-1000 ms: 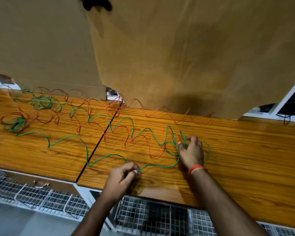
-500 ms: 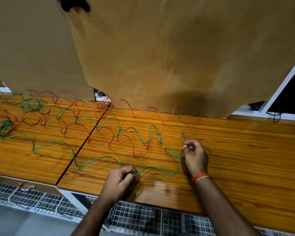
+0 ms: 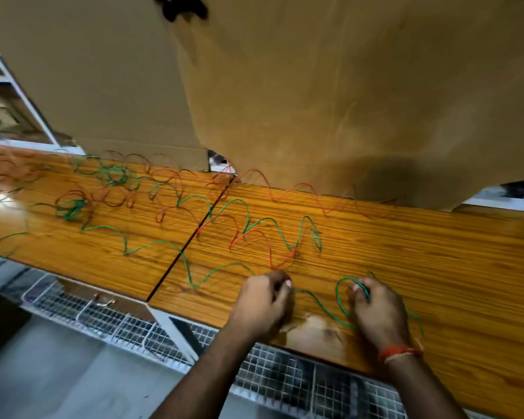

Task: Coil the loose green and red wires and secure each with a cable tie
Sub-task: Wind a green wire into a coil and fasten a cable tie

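While both hands work near the front edge of the wooden table [image 3: 436,252], the green wire [image 3: 324,306] runs wavy between them. The left hand [image 3: 262,303] pinches it at the fingertips, and the right hand [image 3: 378,309] grips a small loop of it, maybe a couple of turns, hard to tell. From the left hand it snakes away to the left. The red wire [image 3: 254,234] sprawls just beyond, untouched, with cardboard [image 3: 315,86] behind.
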Action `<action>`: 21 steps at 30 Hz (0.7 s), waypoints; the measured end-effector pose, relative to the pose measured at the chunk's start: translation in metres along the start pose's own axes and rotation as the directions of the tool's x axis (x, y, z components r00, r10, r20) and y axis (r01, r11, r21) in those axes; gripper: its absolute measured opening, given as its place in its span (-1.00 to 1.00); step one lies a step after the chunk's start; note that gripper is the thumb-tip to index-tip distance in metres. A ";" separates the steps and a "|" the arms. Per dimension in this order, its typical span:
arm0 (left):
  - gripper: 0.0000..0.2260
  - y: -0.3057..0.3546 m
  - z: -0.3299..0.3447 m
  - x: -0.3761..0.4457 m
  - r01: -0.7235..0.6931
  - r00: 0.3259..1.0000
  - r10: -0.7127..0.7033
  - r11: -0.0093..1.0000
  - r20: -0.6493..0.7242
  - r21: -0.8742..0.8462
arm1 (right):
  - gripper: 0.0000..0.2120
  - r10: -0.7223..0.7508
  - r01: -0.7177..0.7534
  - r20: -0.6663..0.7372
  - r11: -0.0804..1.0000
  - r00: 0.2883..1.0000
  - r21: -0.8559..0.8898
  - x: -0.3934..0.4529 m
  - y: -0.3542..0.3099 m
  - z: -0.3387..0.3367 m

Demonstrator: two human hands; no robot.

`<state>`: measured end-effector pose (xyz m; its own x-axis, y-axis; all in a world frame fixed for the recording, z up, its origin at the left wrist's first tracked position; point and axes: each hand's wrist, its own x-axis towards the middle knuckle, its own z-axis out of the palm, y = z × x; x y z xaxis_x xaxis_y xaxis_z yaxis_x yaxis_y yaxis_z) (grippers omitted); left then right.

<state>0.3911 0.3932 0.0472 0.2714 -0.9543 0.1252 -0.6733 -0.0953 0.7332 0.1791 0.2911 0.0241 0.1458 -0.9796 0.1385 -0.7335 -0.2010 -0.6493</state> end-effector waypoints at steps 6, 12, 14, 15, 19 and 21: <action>-0.82 -0.030 -0.050 0.002 0.067 0.890 -0.005 0.990 -0.455 0.121 | -0.88 -0.033 0.036 -0.040 0.995 0.999 0.094 -0.018 -0.028 0.034; -0.79 -0.092 -0.125 0.010 0.351 0.747 -0.164 0.920 -0.644 0.173 | -0.84 -0.076 0.084 -0.053 0.984 0.996 0.159 -0.031 -0.061 0.055; -0.64 -0.120 -0.149 0.017 0.435 0.770 -0.216 0.866 -0.601 0.246 | -0.74 -0.095 0.104 -0.056 0.977 0.994 0.186 -0.037 -0.074 0.062; -0.57 -0.133 -0.158 0.020 0.478 0.787 -0.256 0.829 -0.561 0.292 | -0.62 -0.106 0.114 -0.051 0.973 0.993 0.202 -0.040 -0.081 0.065; -0.42 -0.166 -0.182 0.028 0.535 0.832 -0.398 0.762 -0.388 0.365 | -0.63 -0.111 0.122 -0.062 0.966 0.992 0.228 -0.044 -0.103 0.080; -0.42 -0.177 -0.189 0.030 0.565 0.824 -0.481 0.740 -0.300 0.364 | -0.83 -0.104 0.117 -0.067 0.964 0.992 0.239 -0.044 -0.112 0.087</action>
<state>0.6486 0.4345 0.0473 0.7541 -0.6549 -0.0490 -0.5953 -0.7131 0.3702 0.3121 0.3563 0.0258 0.1764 -0.9507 0.2549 -0.5317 -0.3100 -0.7882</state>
